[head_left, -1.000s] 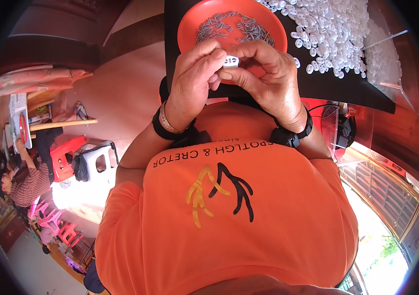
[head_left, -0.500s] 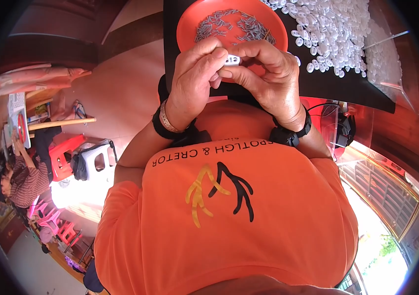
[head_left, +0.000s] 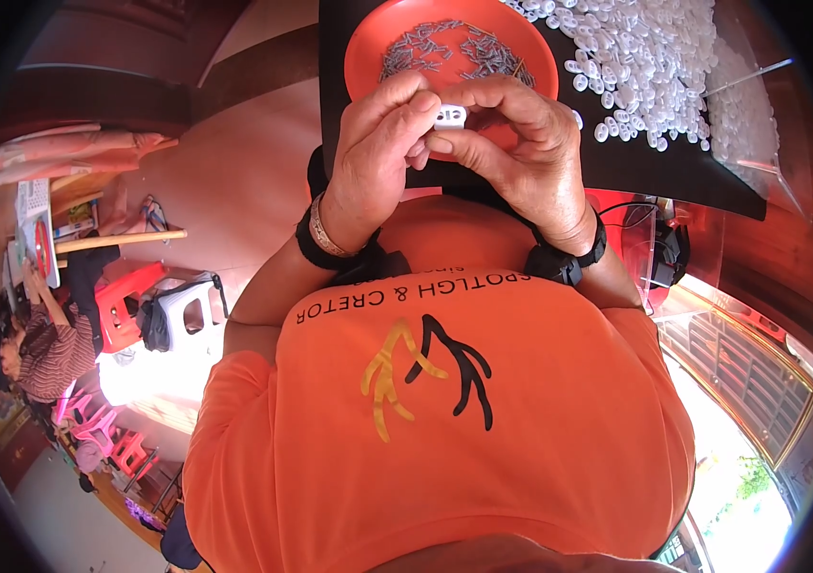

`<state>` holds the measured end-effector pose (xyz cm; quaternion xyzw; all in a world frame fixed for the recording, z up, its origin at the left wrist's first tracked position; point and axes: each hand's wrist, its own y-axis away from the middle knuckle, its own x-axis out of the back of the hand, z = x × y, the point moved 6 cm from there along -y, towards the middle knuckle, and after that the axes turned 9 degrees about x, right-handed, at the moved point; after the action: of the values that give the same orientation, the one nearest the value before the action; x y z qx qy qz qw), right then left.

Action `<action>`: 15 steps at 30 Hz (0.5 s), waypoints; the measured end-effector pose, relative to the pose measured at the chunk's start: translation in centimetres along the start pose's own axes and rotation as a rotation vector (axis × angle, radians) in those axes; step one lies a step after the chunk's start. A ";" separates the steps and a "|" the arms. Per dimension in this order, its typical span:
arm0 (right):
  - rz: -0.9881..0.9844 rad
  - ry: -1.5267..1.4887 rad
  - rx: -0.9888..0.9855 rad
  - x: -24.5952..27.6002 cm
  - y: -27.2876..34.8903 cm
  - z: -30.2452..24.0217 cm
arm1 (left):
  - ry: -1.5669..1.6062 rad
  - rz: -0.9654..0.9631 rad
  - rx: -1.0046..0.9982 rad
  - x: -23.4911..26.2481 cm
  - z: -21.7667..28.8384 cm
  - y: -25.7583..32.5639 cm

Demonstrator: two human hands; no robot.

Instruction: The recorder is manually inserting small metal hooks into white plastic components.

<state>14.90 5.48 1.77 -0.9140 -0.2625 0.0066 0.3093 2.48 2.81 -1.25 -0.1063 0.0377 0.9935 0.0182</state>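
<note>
Looking down, we see both hands close together, clamped on one small white plastic piece (head_left: 450,117) held up in front of the near edge of a red dish (head_left: 358,62). Our left hand (head_left: 375,158) pinches its left end, thumb and fingertips covering that end, so we cannot tell exactly how they meet it. Our right hand (head_left: 528,158) grips it from the other side, forefinger above and thumb below. Two dark holes show in the face between them.

Behind our hands, the dish holds two loose piles of short grey pins (head_left: 492,55). It sits on a black desk (head_left: 683,174), and to its right we have a wide heap of similar white pieces (head_left: 650,72) spread out, reaching toward a clear plastic sheet (head_left: 779,181). Dark bands circle both wrists, above our orange shirt (head_left: 559,411). Well off to the left is another person in a striped top (head_left: 61,358), near a red stool (head_left: 125,296).
</note>
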 end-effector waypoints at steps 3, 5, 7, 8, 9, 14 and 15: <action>-0.033 0.020 0.037 -0.1 -0.3 -0.7 | -0.028 0.016 0.020 0.0 -0.1 0.2; -0.077 0.097 0.118 -0.3 -0.4 -1.2 | -0.027 0.026 0.022 -0.1 -0.1 0.4; -0.069 0.049 0.097 -0.2 -0.3 -0.9 | -0.005 0.006 0.005 -0.2 -0.3 0.4; -0.060 0.002 0.076 -0.1 -0.2 -0.7 | 0.016 -0.015 -0.012 -0.3 -0.2 0.5; -0.058 0.005 0.080 0.0 -0.3 -0.7 | 0.015 -0.019 -0.016 -0.5 -0.1 0.5; -0.010 -0.116 0.053 0.6 -0.5 -0.6 | -0.028 -0.002 -0.037 -0.5 0.4 -0.1; 0.003 -0.233 0.009 0.6 -0.5 -0.2 | -0.071 0.032 -0.079 -0.5 0.7 0.0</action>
<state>15.25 5.96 2.34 -0.9060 -0.2953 0.1143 0.2810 2.79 2.89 -0.50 -0.0707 -0.0005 0.9975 -0.0005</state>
